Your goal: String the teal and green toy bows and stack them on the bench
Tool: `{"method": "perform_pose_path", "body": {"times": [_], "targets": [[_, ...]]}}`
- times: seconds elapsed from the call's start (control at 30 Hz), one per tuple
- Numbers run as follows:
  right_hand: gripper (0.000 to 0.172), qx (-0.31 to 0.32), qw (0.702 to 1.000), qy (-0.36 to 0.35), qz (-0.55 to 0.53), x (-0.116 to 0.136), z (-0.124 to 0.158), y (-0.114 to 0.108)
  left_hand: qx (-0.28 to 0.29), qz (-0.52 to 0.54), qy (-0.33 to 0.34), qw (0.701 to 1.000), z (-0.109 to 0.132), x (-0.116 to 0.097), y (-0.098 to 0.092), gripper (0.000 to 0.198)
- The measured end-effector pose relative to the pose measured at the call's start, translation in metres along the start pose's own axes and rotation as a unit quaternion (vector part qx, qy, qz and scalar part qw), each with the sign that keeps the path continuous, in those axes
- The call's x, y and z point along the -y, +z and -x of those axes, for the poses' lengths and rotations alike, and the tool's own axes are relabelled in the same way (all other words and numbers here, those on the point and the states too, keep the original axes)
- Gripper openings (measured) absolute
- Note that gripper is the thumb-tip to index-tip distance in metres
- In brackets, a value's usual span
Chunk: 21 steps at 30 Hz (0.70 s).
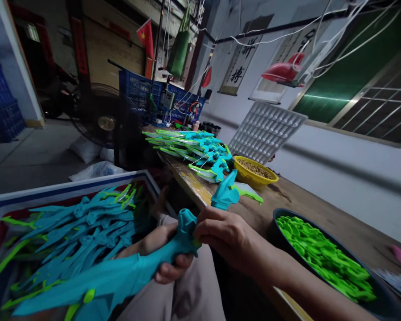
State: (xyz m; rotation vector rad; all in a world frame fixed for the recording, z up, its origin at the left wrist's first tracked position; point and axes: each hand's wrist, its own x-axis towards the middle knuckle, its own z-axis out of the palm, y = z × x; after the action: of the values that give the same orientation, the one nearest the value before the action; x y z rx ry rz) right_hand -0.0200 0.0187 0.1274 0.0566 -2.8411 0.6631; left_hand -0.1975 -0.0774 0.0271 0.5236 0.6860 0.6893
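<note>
A long wooden bench is running along the right side, away toward the far wall. At the lower left a white-rimmed bin is sitting beside the person's lap, holding a deep heap of teal blades with lime-green trim. At the lower right, on the bench, a dark basin is lying full of bright green plastic pieces. Farther along the bench a stack of finished teal toys is lying in a row, and a yellow bowl is standing just beside it.

The teal toy sword is lying across the person's lap, its blade pointing down to the lower left over the bin and its hilt end rising toward the middle of the view. The left hand is wrapping it from below, its grip curling closed around the narrow neck of the blade. The right hand is reaching in from the right, its grip pinching the hilt end, with a small green bit showing at the fingertips.
</note>
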Motion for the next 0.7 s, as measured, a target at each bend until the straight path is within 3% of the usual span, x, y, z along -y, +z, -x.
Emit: {"method": "perform_pose_path", "body": {"times": [0.07, 0.13, 0.33, 0.43, 0.6, 0.7], "targets": [[0.023, 0.000, 1.000, 0.002, 0.002, 0.002, -0.002, 0.001, 0.059, -0.008, -0.032, 0.998, -0.005, 0.000, -0.004, 0.080], [0.023, -0.003, 1.000, 0.000, 0.012, 0.004, -0.004, 0.002, 0.085, -0.006, -0.028, 0.996, -0.008, 0.001, -0.007, 0.079], [0.023, 0.004, 0.998, -0.006, 0.068, 0.010, -0.009, 0.008, 0.103, -0.001, -0.026, 0.994, -0.005, 0.006, -0.010, 0.070], [0.025, -0.008, 0.997, 0.024, 0.074, 0.011, -0.008, 0.015, 0.083, -0.002, -0.040, 0.996, 0.000, 0.004, -0.005, 0.072], [0.068, -0.022, 0.995, 0.086, 0.040, 0.006, -0.004, 0.023, -0.018, 0.000, -0.043, 0.999, 0.004, 0.004, 0.013, 0.080], [0.061, 0.029, 0.992, 0.121, 0.014, 0.006, -0.006, 0.017, -0.071, -0.005, -0.045, 0.996, 0.005, 0.009, 0.023, 0.081]]}}
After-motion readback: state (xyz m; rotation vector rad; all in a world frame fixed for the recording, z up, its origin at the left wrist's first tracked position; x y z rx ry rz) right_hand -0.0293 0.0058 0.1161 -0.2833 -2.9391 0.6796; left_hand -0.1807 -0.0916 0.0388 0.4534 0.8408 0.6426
